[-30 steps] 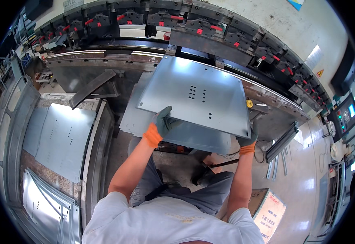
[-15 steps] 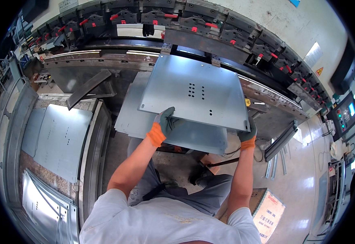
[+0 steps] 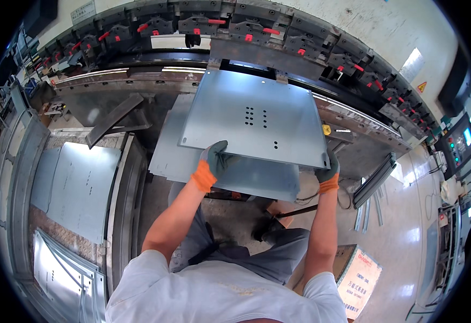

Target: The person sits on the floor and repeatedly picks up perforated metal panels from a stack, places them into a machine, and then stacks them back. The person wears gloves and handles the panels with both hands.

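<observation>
A flat grey metal sheet (image 3: 219,116) with several punched holes lies level before me, its far edge at the press brake's lower die. My left hand (image 3: 214,160), in a grey-green glove with an orange cuff, grips the near edge toward its left, thumb on top and fingers underneath. At the near right corner my right hand (image 3: 330,171), gloved alike, holds the sheet by its side; its fingers are partly hidden beneath. Under this sheet, more metal sheets (image 3: 268,180) rest in a stack that juts out toward me.
The press brake (image 3: 278,56), with red-handled clamps, spans the far side. A slanted steel support arm (image 3: 114,119) sticks out at left. Further left, a metal-framed bin (image 3: 121,215) holds several sheets. A wooden box (image 3: 357,280) stands at lower right, and a control panel (image 3: 458,145) at far right.
The view has shifted slightly, so the press brake sits a little further left and higher. Both hands keep their grip on the sheet, which stays nearly in place against the die.
</observation>
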### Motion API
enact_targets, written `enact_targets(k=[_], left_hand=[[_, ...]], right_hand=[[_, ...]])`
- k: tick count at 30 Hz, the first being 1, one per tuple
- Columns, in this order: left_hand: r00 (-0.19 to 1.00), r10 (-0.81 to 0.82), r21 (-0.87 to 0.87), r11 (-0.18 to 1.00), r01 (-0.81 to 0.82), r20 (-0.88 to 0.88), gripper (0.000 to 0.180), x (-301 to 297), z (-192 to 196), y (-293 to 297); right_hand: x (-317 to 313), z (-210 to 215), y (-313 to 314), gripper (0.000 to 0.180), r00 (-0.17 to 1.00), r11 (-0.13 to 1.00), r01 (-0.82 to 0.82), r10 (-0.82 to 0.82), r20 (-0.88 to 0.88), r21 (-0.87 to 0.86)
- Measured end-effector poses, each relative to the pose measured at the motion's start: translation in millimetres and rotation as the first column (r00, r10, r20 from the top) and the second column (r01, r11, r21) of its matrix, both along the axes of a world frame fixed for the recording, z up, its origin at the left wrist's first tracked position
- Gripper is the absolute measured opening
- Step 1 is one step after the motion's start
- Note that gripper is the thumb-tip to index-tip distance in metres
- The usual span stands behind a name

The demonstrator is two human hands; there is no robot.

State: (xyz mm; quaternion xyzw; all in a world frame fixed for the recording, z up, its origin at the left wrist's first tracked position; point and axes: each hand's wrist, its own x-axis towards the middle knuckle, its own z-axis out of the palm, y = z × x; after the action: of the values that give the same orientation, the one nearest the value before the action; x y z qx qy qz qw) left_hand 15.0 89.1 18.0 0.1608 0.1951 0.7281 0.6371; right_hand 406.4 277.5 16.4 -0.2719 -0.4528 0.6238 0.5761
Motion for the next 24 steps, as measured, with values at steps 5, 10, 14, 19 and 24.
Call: enact_targets(k=[5,10,14,19,24], left_hand=[[0.990,-0.089,-0.081,0.992,0.099,0.111,0.033,-10,-11,2],[0.996,-0.034,-0.101,0.994,0.043,0.086,0.035,4,6,1],[0.996,-0.054,-0.045,0.997,0.057,0.075,0.034,-2,-5,3],[0.982,-0.100,-0.044,0.993,0.108,0.159,0.035,0,-9,8],[0.983,-0.099,-0.052,0.993,0.108,0.154,0.035,2,-6,10]], right_hand=[[-2,-10,13,0.032,0.999,0.996,-0.009,0.005,-0.039,-0.087],[22,-26,18,0.038,0.949,0.952,0.143,-0.210,0.237,0.272],[7,-12,9,0.050,0.894,0.905,0.157,-0.301,0.333,0.395],[13,-12,15,0.054,0.983,0.987,0.017,-0.045,-0.178,-0.158],[21,-24,19,0.056,0.978,0.979,0.136,-0.157,0.139,0.153]])
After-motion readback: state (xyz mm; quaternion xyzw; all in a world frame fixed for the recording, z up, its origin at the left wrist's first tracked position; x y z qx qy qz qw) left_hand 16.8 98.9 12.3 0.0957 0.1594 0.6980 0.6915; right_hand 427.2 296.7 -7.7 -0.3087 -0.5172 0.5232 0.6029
